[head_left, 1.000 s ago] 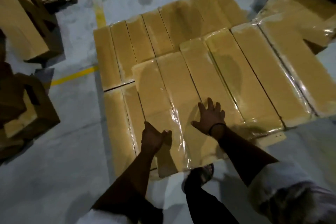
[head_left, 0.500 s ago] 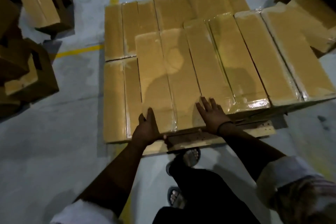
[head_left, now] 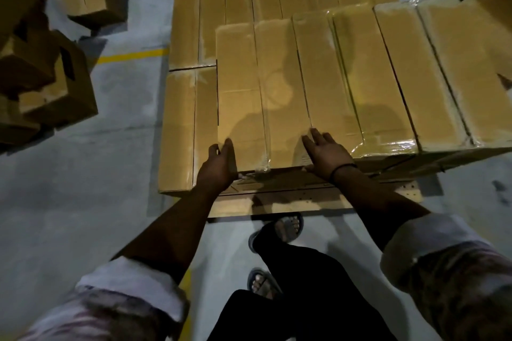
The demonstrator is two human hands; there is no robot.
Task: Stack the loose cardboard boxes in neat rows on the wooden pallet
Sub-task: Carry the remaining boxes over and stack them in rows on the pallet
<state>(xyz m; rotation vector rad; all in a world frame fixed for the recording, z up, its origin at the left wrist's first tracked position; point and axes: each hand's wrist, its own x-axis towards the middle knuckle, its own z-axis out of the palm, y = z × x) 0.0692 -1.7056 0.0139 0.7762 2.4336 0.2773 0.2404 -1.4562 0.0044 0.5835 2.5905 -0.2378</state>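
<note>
Floor: a grey concrete warehouse floor [head_left: 83,174] crossed by a painted yellow line [head_left: 133,55]; loose brown cardboard boxes [head_left: 55,91] are heaped at the left.
Pallet: the pale wooden pallet [head_left: 291,202] is seen only as a near edge below the stack.
Lower layer: flat brown cartons [head_left: 177,133] are laid in rows and left uncovered at the left and far sides.
Box in hand: the long, film-wrapped brown cardboard box [head_left: 249,91] lies at the left end of the upper row, touching the glossy wrapped neighbour box [head_left: 332,77] on its right.
Left hand: the left hand [head_left: 217,167] is laid against the near-left corner, fingers fairly straight, nothing clasped.
Right hand: the right hand [head_left: 325,153] is spread flat on the near-right corner, fingers apart.
Step judged: final squaring of the box.
How it is best done: pressure should be given evenly from both corners, so that the near end is brought flush with the neighbour's and no gap is left at the seam.
Risk: the slick film may let the box skid too far.
</note>
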